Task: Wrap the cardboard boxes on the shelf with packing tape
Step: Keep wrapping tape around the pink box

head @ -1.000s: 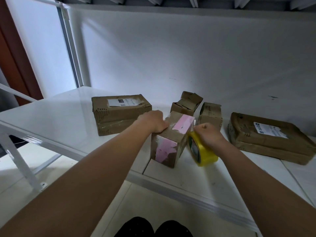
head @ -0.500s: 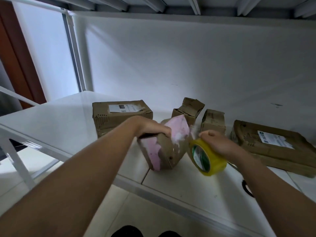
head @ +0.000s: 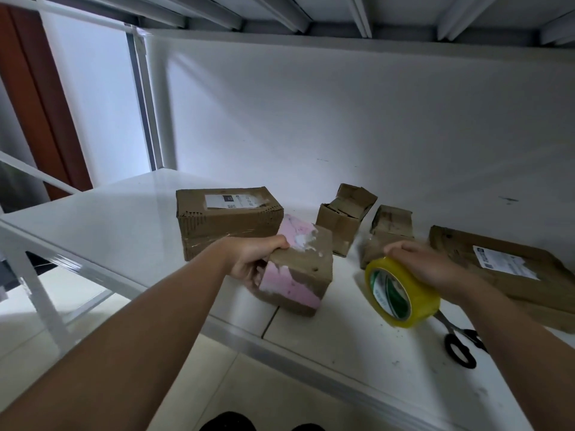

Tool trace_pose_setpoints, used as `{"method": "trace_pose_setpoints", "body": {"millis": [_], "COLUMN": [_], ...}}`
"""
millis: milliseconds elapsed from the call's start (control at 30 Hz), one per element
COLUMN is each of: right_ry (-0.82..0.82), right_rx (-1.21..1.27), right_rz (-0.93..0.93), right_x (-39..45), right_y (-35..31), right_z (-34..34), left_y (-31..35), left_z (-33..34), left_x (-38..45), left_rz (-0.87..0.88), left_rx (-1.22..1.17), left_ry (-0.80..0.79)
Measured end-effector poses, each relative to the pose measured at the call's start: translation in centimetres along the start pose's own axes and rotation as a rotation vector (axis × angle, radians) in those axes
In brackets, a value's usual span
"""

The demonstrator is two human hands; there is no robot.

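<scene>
Left hand [head: 252, 262], arm outstretched, gripping tilted pink-patched box [head: 298, 269] on shelf [head: 102, 219]; right hand [head: 426, 265], at 3 o'clock, clasping yellow tape roll [head: 401, 292].

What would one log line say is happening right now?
left hand: grips pink-patched box, tilted | right hand: holds yellow tape roll | scissors: on shelf

A: Scissors [head: 460, 343] with black handles lie flat near the front edge of the white shelf board [head: 93, 222], at its right end.

B: Behind the board?

A: White back wall [head: 342, 119]. Ribbed underside of an upper shelf [head: 280, 14] above the board. A reddish-brown panel [head: 37, 104] stands left of it. Pale floor tiles [head: 249, 384] and dark shoe tips [head: 228, 422] below its front edge.
</scene>
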State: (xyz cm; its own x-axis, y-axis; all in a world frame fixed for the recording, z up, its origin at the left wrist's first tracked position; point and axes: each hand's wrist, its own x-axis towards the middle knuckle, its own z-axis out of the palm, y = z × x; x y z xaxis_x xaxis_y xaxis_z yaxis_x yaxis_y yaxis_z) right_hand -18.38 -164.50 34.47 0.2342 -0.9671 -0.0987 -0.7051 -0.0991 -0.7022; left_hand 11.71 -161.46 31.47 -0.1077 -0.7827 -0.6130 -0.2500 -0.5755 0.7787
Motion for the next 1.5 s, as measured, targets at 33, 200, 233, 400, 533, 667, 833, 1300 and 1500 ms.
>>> {"method": "trace_pose_setpoints", "body": {"millis": [33,200,233,400,533,667,833,1300,1500], "right_ry": [-0.020,-0.077,-0.068,0.069,0.200,0.227,0.233,0.176,0.096], "right_rx": [-0.011,-0.032,-0.020,0.108,0.248,0.251,0.155,0.233,0.245], "right_rz": [0.000,-0.017,-0.021,0.008,0.091,0.102,0.025,0.029,-0.006], "right_x": [-0.1,-0.5,-0.5,-0.2,0.2,0.0,0.4,-0.3,-0.6], "right_y": [-0.2,-1.2,-1.3,-1.3,-1.8,-3.2,-4.1,-4.4,-5.2], "right_z": [0.0,0.0,0.1,0.4,0.9,1.8,3.0,0.7,1.9], "left_y": [-0.1,1.6,2.1,2.5,-0.6,-2.8,-0.2,7.1,6.9], "left_z": [0.1,-0.8,-0.8,0.0,3.1,4.0,3.7,1.5,5.3], "left_x": [0.1,-2.0,-2.7,-3.0,-1.8,-1.2,-2.0,-5.2,-3.0], "left_rz": [-0.013,0.000,0.032,0.567,0.919,0.932,0.919,0.480,0.582], "left_rx": [-0.034,0.082,0.145,0.066,0.159,0.074,0.368,0.855,0.784], "left_ry": [-0.012,-0.012,0.018,0.348,0.536,0.428,0.455,0.318,0.622]}}
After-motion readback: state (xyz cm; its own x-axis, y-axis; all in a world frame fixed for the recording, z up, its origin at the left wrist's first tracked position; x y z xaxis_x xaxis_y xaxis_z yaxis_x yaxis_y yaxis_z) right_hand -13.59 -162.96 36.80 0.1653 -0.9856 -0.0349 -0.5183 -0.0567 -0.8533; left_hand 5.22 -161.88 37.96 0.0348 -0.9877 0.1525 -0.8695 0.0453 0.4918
